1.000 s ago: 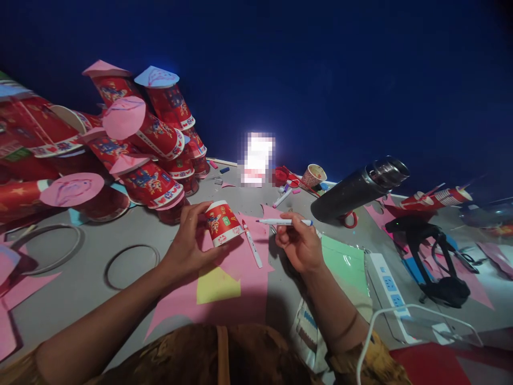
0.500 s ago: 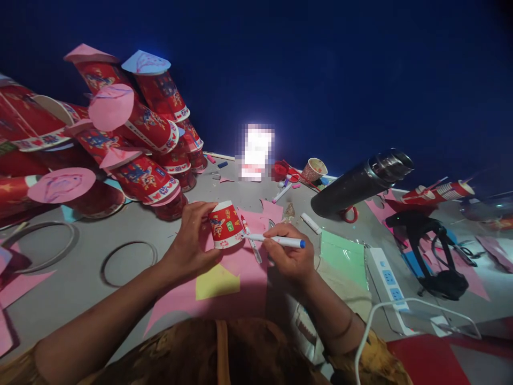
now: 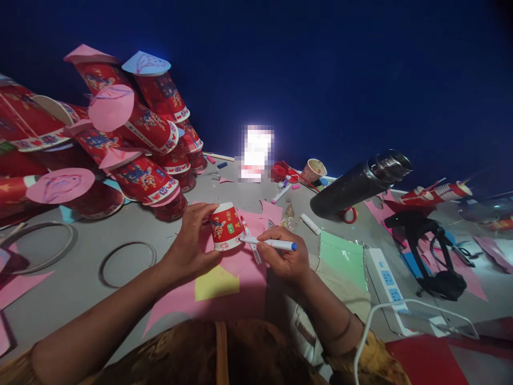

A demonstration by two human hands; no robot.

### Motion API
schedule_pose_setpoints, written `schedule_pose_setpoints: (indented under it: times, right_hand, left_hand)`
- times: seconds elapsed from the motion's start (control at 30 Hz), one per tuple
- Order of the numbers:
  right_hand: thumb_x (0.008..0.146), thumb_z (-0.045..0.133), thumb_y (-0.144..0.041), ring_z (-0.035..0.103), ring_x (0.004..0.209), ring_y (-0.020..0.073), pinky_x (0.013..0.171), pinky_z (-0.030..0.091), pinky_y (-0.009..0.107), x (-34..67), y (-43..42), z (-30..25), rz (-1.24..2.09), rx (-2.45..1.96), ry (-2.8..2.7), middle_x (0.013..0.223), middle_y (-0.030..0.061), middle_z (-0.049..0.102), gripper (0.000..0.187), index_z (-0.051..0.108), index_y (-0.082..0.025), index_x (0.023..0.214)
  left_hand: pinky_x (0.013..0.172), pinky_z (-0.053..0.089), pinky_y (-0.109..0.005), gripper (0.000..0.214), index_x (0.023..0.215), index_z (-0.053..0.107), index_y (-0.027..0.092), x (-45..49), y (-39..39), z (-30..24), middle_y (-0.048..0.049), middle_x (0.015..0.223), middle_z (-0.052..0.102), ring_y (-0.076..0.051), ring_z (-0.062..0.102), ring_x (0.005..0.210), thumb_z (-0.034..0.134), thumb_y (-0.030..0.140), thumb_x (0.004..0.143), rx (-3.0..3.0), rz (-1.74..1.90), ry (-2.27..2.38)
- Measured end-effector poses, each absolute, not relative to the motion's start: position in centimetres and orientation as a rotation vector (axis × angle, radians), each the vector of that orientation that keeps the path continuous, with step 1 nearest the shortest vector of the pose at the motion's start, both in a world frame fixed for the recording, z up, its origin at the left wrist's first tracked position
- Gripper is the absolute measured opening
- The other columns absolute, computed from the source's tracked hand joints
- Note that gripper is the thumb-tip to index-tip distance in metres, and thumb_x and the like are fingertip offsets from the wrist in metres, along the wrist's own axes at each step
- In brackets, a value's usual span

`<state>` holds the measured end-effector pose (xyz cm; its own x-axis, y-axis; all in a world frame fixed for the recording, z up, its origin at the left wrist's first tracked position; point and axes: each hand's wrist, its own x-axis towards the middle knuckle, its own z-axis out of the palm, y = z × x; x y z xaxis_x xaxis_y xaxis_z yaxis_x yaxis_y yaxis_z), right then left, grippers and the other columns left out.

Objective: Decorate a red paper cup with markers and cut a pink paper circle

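My left hand [image 3: 191,243] is closed round a red paper cup [image 3: 225,226] that stands upside down on a pink paper sheet [image 3: 240,278]. In my right hand [image 3: 285,255] I grip a white marker [image 3: 271,244] with a blue end cap; its tip touches the cup's rim at the right. A second pen [image 3: 250,243] lies on the pink sheet just behind the marker. A yellow paper piece [image 3: 215,282] lies on the pink sheet below my hands.
A pile of red cups [image 3: 132,139] with pink paper discs fills the left. Two wire rings [image 3: 127,260] lie on the grey table. A dark flask [image 3: 360,184], a green sheet [image 3: 343,256], a power strip [image 3: 387,278] and a black stand [image 3: 433,256] sit right.
My right hand has moved left and down with the marker until its tip reached the cup's rim. The left hand and cup have stayed in place.
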<state>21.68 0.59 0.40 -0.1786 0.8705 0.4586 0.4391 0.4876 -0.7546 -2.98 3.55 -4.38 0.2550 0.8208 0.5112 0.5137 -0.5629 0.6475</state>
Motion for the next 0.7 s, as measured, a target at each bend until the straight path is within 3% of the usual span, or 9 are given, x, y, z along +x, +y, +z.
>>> schedule_pose_setpoints:
  times: [0.23,0.7]
  right_hand:
    - [0.096,0.068,-0.027,0.072,0.066,0.0174,0.068,0.06,0.029,21.64,0.6,0.35,0.557,-1.081,-1.811,0.079,0.0032,0.08,0.01,0.076,-0.024,0.09]
    - [0.095,0.068,-0.029,0.067,0.061,0.0159,0.063,0.056,0.028,21.66,0.51,0.15,0.561,-1.136,-1.794,0.076,0.0026,0.078,0.012,0.075,-0.023,0.087]
  left_hand:
    - [0.105,0.06,-0.051,0.078,0.151,0.041,0.028,-3.03,3.53,-4.33,-0.0123,0.138,0.05,-0.034,0.057,0.13,0.073,0.02,0.08,2.205,1.251,1.156]
    - [0.105,0.06,-0.052,0.085,0.153,0.039,0.028,-3.28,3.58,-4.31,-0.0118,0.139,0.05,-0.033,0.057,0.129,0.071,0.012,0.076,2.25,1.217,1.139]
